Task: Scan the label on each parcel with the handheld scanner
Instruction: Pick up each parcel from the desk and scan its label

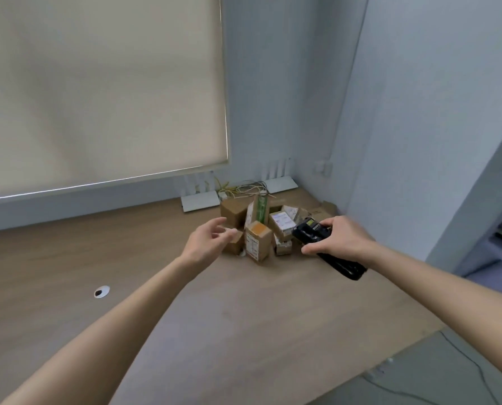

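Several cardboard parcels [258, 226] heaped on counter [244, 302]. Right hand [336, 236] gripping black scanner [325, 247]; left hand [207, 241] relaxed, fingers apart, perhaps brushing small box [234, 244].

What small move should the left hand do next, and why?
Probably take the front box: the left hand is open beside it, holding nothing, while the right hand grips the scanner, which is near the pile.
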Available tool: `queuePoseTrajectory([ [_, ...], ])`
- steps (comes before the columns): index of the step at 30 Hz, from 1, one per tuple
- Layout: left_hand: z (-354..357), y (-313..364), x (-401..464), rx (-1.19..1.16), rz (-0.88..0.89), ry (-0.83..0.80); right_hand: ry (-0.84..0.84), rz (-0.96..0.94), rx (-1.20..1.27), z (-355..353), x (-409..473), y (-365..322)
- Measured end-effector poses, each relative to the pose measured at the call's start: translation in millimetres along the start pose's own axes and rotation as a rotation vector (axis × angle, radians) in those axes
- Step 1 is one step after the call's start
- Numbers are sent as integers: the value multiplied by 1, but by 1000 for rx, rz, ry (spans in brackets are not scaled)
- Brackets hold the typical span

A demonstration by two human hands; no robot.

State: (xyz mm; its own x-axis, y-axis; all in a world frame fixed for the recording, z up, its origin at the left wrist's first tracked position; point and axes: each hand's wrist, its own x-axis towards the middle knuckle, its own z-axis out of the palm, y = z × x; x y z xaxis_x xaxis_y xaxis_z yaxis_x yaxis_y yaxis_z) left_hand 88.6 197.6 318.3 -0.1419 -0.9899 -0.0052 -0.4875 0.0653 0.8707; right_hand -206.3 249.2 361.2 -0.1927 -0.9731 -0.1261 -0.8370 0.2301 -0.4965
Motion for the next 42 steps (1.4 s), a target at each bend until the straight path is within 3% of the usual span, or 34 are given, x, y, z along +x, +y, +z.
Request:
queuePoseTrajectory([
  [21,109,-153,283,-21,-294,-202,-259,235,171,166,298,52],
  [34,179,-215,372,-141,-488,-318,-441,93,301,247,370,105],
  [42,186,-220,369,-178,-494,-271,-446,94,460,254,382,108],
])
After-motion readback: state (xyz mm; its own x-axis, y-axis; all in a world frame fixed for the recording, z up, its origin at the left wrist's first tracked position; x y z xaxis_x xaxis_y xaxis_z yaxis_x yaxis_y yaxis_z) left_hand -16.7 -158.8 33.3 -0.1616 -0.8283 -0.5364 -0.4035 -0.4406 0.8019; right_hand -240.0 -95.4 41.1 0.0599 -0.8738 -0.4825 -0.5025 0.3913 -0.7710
